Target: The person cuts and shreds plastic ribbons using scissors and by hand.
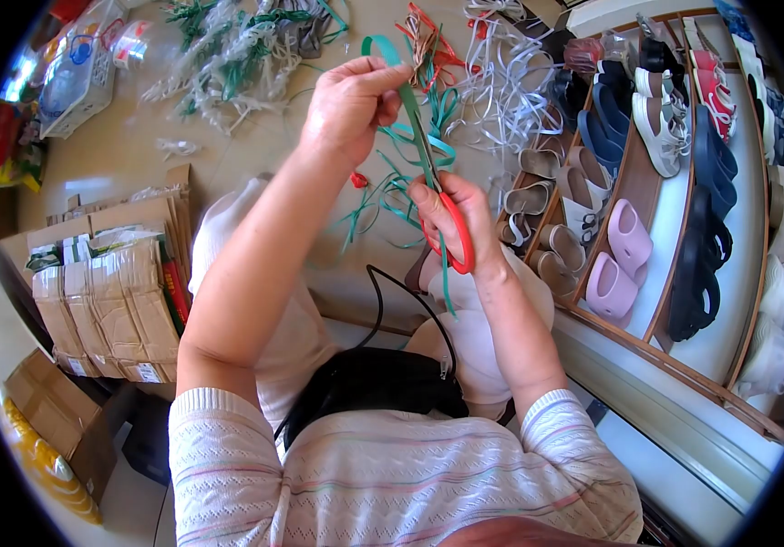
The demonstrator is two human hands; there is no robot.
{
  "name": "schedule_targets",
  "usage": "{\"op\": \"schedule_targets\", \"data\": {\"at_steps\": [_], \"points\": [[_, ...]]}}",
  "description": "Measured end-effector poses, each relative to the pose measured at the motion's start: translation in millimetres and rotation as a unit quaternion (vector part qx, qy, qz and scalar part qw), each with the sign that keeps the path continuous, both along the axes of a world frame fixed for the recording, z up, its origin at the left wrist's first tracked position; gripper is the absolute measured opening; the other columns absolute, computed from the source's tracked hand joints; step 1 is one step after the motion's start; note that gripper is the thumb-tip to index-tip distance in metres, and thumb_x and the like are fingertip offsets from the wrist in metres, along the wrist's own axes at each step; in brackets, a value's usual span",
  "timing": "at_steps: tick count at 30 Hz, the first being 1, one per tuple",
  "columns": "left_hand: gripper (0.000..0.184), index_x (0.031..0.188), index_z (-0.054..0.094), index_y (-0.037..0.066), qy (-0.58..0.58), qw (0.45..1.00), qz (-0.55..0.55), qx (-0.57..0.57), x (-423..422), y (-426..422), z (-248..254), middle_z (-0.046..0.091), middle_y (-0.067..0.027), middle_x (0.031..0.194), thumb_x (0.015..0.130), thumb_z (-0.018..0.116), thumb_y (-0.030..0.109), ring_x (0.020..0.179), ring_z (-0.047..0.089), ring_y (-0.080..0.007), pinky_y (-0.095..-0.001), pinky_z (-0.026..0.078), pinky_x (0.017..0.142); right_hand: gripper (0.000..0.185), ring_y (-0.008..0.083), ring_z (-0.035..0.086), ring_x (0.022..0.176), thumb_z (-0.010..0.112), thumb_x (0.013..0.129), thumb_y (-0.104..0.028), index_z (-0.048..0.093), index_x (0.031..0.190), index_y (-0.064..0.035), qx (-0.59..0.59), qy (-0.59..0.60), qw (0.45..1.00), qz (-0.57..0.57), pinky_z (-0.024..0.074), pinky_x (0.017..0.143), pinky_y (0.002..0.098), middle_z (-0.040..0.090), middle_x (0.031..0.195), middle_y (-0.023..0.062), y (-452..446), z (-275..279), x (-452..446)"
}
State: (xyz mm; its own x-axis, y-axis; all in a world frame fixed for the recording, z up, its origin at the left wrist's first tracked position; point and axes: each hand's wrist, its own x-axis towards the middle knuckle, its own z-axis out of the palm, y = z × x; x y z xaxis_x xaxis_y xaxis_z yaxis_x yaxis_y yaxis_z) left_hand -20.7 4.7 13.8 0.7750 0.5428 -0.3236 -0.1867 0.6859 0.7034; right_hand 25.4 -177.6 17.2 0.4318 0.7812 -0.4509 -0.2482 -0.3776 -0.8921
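My left hand (351, 109) pinches a green plastic strap (408, 98) between thumb and fingers, and the strap's upper end curls above the hand. In my right hand (460, 214) is a pair of scissors with red handles (458, 239), its blades pointing up toward my left hand. The strap runs alongside the blades, and a green end hangs below my right hand. Whether the blades are open or closed on the strap I cannot tell. Beneath both hands, loose green straps (397, 196) lie curled on the floor.
White straps (524, 87) and a white-green tangle (228, 55) cover the floor ahead. A shoe rack (647, 196) full of shoes stands on the right. Flattened cardboard (114, 301) is at my left, with a white basket (82, 77) beyond. A black bag (378, 387) rests on my lap.
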Motion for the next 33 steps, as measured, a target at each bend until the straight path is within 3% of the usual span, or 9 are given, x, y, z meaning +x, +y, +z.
{"op": "schedule_targets", "data": {"at_steps": [13, 17, 28, 33], "points": [[0.012, 0.073, 0.054, 0.005, 0.012, 1.000, 0.011, 0.001, 0.0, -5.0, 3.9, 0.048, 0.0017, 0.058, 0.078, 0.064, 0.009, 0.047, 0.044, -0.0063, -0.0196, 0.030, 0.043, 0.025, 0.0035, 0.039, 0.047, 0.059, 0.084, -0.028, 0.055, 0.091, -0.0038, 0.009, -0.104, 0.994, 0.019, 0.0318, 0.043, 0.0184, 0.045, 0.059, -0.0047, 2.1, -5.0, 3.3], [0.012, 0.073, 0.054, 0.004, 0.010, 0.999, 0.045, 0.004, 0.8, 1.1, 6.9, 0.047, 0.0014, 0.058, 0.079, 0.063, 0.010, 0.047, 0.043, -0.0065, -0.0195, 0.030, 0.044, 0.024, 0.0030, 0.039, 0.046, 0.059, 0.084, -0.027, 0.055, 0.090, -0.0046, 0.012, -0.065, 0.998, 0.014, 0.0306, 0.041, 0.0179, 0.044, 0.057, -0.0047, 0.3, -3.0, 0.2], [0.012, 0.073, 0.053, 0.004, 0.021, 1.000, 0.008, -0.012, -0.3, -8.1, 6.2, 0.049, -0.0001, 0.058, 0.078, 0.063, 0.009, 0.046, 0.043, -0.0068, -0.0193, 0.030, 0.042, 0.024, 0.0031, 0.033, 0.040, 0.058, 0.085, -0.027, 0.052, 0.087, -0.0037, 0.013, 0.036, 0.999, 0.003, 0.0261, 0.037, 0.0181, 0.039, 0.054, -0.0051, 1.4, 3.1, 2.6], [0.012, 0.074, 0.054, 0.003, 0.017, 0.999, 0.031, 0.001, -0.2, -4.1, 7.8, 0.048, 0.0007, 0.059, 0.078, 0.063, 0.009, 0.046, 0.043, -0.0066, -0.0194, 0.029, 0.042, 0.024, 0.0031, 0.033, 0.041, 0.058, 0.085, -0.028, 0.053, 0.088, -0.0038, 0.006, 0.032, 0.999, -0.006, 0.0260, 0.037, 0.0181, 0.039, 0.054, -0.0052, 0.8, -1.2, -0.5]]}}
